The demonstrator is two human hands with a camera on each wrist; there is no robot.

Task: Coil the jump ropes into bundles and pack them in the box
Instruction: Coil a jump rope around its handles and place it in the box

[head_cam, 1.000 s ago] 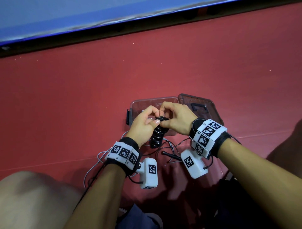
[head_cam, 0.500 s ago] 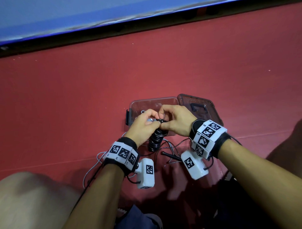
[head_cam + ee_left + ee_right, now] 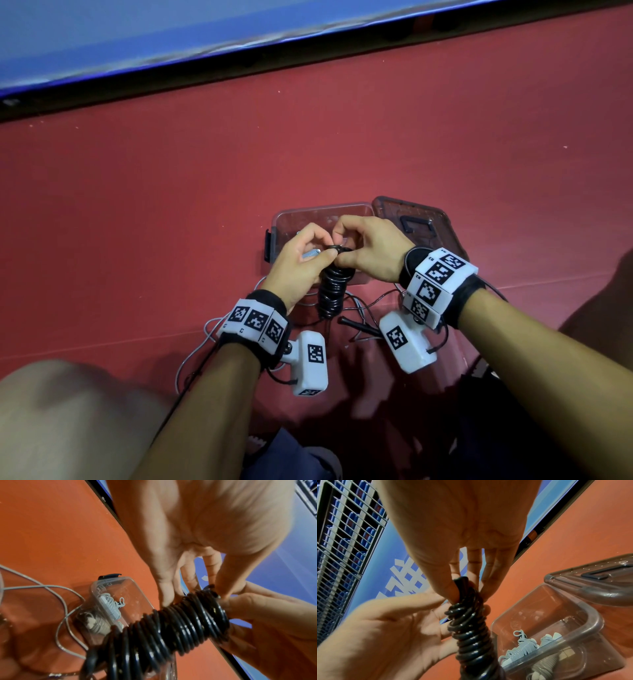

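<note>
Hands barely shifted, both hands' fingers pinching black coiled rope bundle (image 3: pixel 331 289) top, axis upright above box (image 3: pixel 284 219)

- The black jump rope (image 3: pixel 171 631) looks like smooth, shiny plastic, and light glints on its coils.
- The box (image 3: pixel 583 616) is clear plastic you can see through, smooth, with a shiny rounded rim.
- The lid (image 3: pixel 597 580) is darker, smoky see-through plastic.
- The grey jump ropes (image 3: pixel 523 649) in the box look like dull plastic cord, not shiny.
- The floor (image 3: pixel 171 205) is red, flat and matt.
- The wristbands (image 3: pixel 270 301) look like soft black cloth, with hard white plastic blocks on them.
</note>
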